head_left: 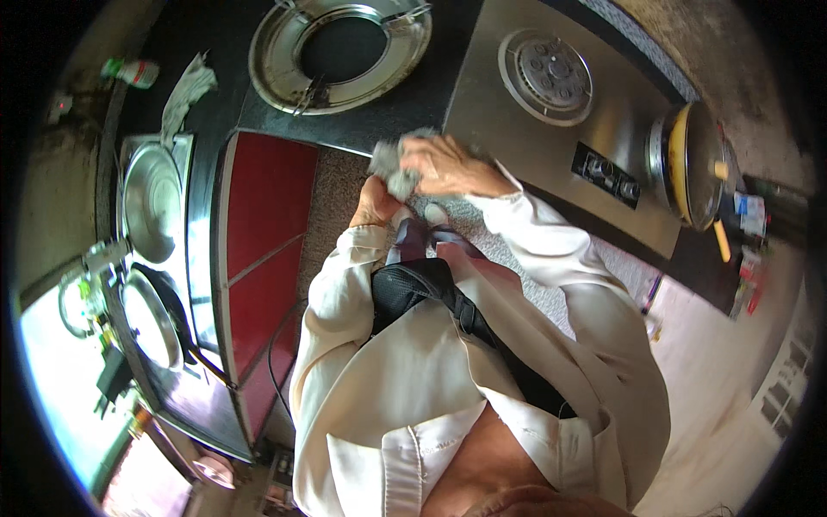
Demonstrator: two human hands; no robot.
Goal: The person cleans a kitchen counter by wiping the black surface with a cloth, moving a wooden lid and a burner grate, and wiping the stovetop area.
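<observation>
A crumpled grey cloth is bunched between my two hands, in front of the counter edge. My right hand grips it from above, its fingers curled over the folds. Lower and to the left, my left hand is closed at the cloth's lower end, partly covered by it. Motion blurs the cloth and the fingers. Just beyond, a round metal stove ring with wire supports lies on the black countertop. The steel gas hob begins right of my right hand.
A second cloth and a bottle lie at the far left. Beside the sink area are a steel basin and a pan. A lidded yellow pan sits on the right burner. Red cabinet doors flank my left side.
</observation>
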